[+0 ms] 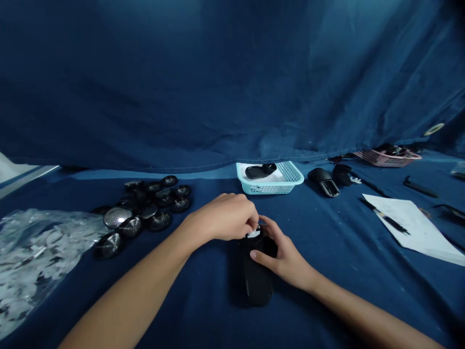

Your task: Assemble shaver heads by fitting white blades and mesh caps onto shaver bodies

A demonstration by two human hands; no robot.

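Observation:
A long black rounded housing (257, 281) lies on the blue cloth in front of me, its far end between my hands. My right hand (286, 254) grips it from the right, thumb on top and fingers around the far side. My left hand (232, 218) is bent over the far end with its fingers pinched together. They are on a small white piece (254, 232) that shows at the top of the housing. The fingertips of my left hand are partly hidden, so how the piece sits in the housing cannot be made out.
On the left are several round black caps (160, 220) and a clear plastic bag (47, 261) of white pieces. A light-blue basket (271, 188) holds a black part. Black housings (324, 181), paper (410, 225) with pens and a pink basket (388, 159) stand right. A blue curtain hangs behind.

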